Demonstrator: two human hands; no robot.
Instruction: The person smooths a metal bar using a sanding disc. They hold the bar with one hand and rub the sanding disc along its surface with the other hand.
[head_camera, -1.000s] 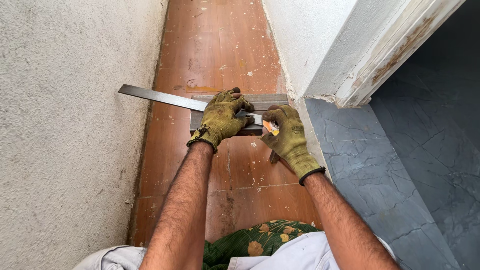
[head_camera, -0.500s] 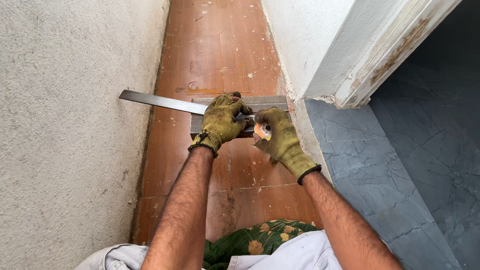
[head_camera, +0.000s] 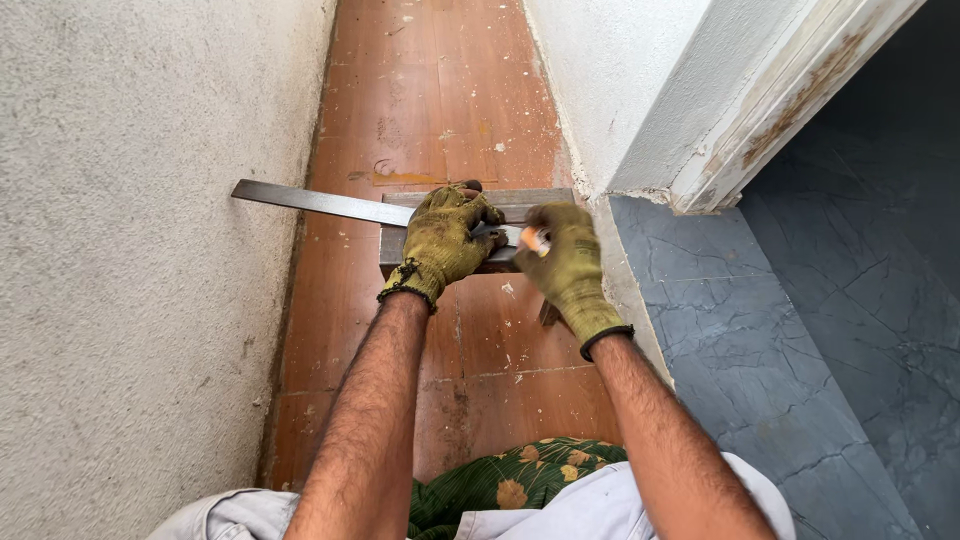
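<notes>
Both hands wear olive work gloves. My left hand (head_camera: 443, 240) presses flat on a long metal straightedge (head_camera: 310, 201) that lies across a grey tile piece (head_camera: 530, 198) on the brown tiled floor. The straightedge's far end reaches the rough wall on the left. My right hand (head_camera: 565, 262) grips a small orange-and-white marking tool (head_camera: 536, 240), its tip against the straightedge's edge on the tile piece. Most of the tile piece is hidden under my hands.
A rough plaster wall (head_camera: 130, 250) bounds the narrow brown floor (head_camera: 430, 90) on the left. A white wall corner and worn door frame (head_camera: 790, 110) stand on the right, beside dark grey marbled tiles (head_camera: 800, 330). A green flowered cushion (head_camera: 500, 485) lies under my knees.
My right hand has slid left along the straightedge toward my left hand, taking the marking tool with it. My left hand and the straightedge have stayed put.
</notes>
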